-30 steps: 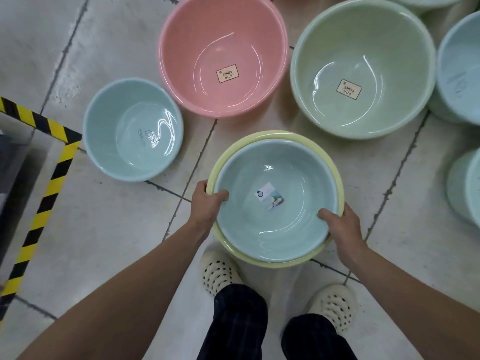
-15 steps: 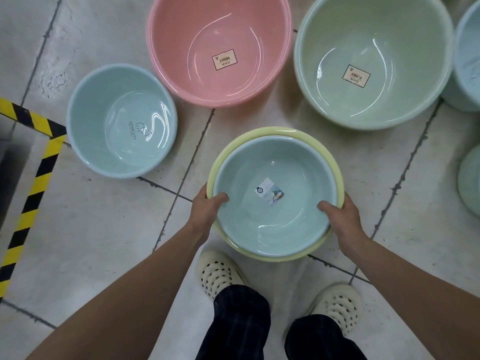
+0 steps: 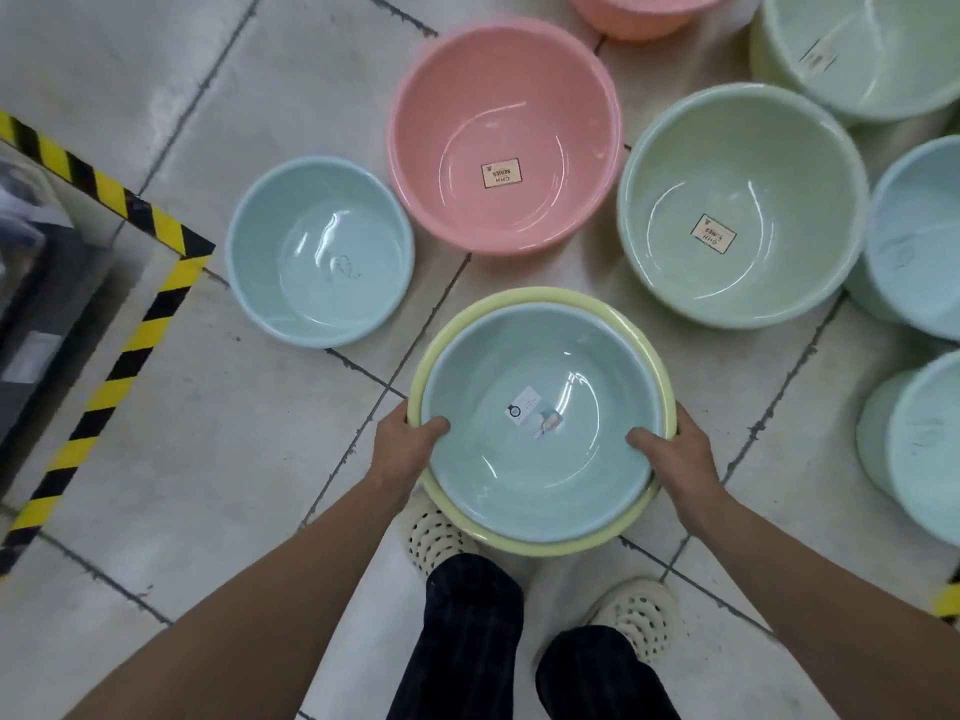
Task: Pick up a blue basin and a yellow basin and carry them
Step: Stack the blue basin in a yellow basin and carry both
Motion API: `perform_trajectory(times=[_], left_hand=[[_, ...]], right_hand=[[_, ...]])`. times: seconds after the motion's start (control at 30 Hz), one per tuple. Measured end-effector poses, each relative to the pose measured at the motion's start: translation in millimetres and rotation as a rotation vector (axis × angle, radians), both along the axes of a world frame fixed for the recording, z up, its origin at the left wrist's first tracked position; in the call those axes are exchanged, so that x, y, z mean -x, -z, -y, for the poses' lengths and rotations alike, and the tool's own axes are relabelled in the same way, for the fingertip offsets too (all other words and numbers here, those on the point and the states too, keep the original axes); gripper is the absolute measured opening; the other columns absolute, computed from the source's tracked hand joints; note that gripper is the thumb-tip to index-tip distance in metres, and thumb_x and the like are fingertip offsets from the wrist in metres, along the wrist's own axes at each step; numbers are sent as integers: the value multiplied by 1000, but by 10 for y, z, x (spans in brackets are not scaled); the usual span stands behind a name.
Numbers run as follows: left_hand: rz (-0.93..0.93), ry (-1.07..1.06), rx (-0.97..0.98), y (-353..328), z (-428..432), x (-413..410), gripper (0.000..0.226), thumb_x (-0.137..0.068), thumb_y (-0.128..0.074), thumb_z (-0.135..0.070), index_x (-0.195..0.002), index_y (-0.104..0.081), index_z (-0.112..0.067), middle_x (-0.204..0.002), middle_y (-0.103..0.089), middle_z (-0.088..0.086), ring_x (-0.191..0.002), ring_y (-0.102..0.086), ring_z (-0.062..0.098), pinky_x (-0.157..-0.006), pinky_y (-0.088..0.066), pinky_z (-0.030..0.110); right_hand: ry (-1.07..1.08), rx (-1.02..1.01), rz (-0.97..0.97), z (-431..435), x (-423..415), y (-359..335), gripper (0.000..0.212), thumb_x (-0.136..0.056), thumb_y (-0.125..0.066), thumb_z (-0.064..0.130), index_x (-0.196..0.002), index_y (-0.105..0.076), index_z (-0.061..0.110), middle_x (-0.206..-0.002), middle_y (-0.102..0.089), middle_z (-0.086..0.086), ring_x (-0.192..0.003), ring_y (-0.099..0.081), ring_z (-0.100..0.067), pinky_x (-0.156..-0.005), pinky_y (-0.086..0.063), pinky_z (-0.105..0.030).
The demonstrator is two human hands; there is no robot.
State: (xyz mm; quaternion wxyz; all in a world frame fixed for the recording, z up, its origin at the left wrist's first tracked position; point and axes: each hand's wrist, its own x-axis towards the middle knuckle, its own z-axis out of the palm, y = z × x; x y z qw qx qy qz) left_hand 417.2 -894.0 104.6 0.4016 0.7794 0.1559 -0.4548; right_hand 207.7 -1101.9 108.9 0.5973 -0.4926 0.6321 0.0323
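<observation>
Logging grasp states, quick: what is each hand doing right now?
Left hand: grips the rims of the nested blue basin and yellow basin.
Right hand: grips the same rims, opposite side.

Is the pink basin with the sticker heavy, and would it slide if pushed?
Probably light: the pink basin looks like glossy plastic and is empty. It would likely slide on the smooth floor rather than tip, sitting wide and low.
</observation>
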Motion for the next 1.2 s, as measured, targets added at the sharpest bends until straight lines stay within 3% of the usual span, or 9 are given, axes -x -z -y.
perform_trajectory(times=[0.2, 0.3, 0.4, 0.53, 0.63, 0.77, 0.87, 1.0, 1.2], left_hand=[[-4, -150, -41, -1256, -429, -428, 22, -83, -64, 1, -101, -67, -11, -85, -67, 5, -63, -59, 20, -37, -40, 16], [-10, -225, -42, -1887, -647, -692, 19, -82, -65, 1, -99, -67, -9, -86, -68, 9, -63, -59, 22, -40, -42, 18], [-9, -287, -23, -2392, -805, -965, 23, -82, -66, 2, -101, -69, -9, -95, -73, 14, -72, -66, 27, -50, -51, 26], [41, -302, -23, -2814, -930, -1313, 22, -84, -65, 2, -104, -66, -5, -85, -67, 9, -65, -60, 22, -38, -41, 19], [44, -318, -44, -2922, -967, -1583, 23, -83, -66, -2, -105, -67, -10, -88, -69, 7, -69, -63, 22, -45, -43, 22], [32, -360, -52, -2930, -891, -1966, 21, -83, -65, 0, -101, -66, -11, -84, -67, 5, -67, -61, 21, -40, -40, 20], [29, -399, -79, -2884, -821, -2224, 21, -82, -65, 1, -100, -66, -9, -81, -65, 7, -62, -57, 22, -35, -36, 18], [22, -435, -98, -2749, -756, -2549, 22, -82, -65, 0, -103, -66, -8, -82, -65, 8, -62, -57, 22, -33, -36, 17], [28, -432, -87, -2220, -803, -2954, 21, -82, -67, 1, -97, -68, -14, -83, -69, 4, -70, -65, 24, -46, -48, 23]], right_hand=[[-131, -18, 32, -211, -631, -1160, 44, -81, -69, 6, -112, -64, 36, -104, -71, 2, -95, -68, -20, -74, -57, -36], [-189, -23, 41, -326, -1033, -1733, 46, -74, -70, 12, -115, -65, 33, -104, -72, 0, -95, -69, -23, -79, -60, -41], [-208, -5, 55, -403, -1435, -2182, 41, -81, -69, 2, -111, -65, 29, -100, -72, 0, -95, -69, -25, -75, -56, -35], [-229, -2, 48, -482, -1893, -2528, 36, -79, -71, 5, -109, -68, 24, -98, -74, -2, -94, -71, -26, -75, -57, -34], [-254, -5, 55, -470, -2184, -2639, 38, -78, -71, 6, -108, -67, 29, -100, -74, -2, -93, -71, -23, -78, -59, -36], [-261, -49, 71, -400, -2587, -2587, 51, -79, -71, 7, -126, -64, 26, -107, -74, -3, -98, -71, -23, -81, -60, -39], [-267, -75, 67, -329, -2904, -2555, 49, -82, -69, 3, -128, -64, 21, -109, -73, -5, -98, -70, -23, -74, -57, -33], [-309, -94, 59, -265, -3269, -2430, 50, -81, -68, 3, -124, -63, 26, -108, -73, -3, -99, -70, -23, -77, -58, -36], [-323, -85, 43, -261, -3759, -1911, 50, -83, -68, 3, -125, -61, 28, -106, -72, 0, -98, -69, -21, -77, -57, -33]])
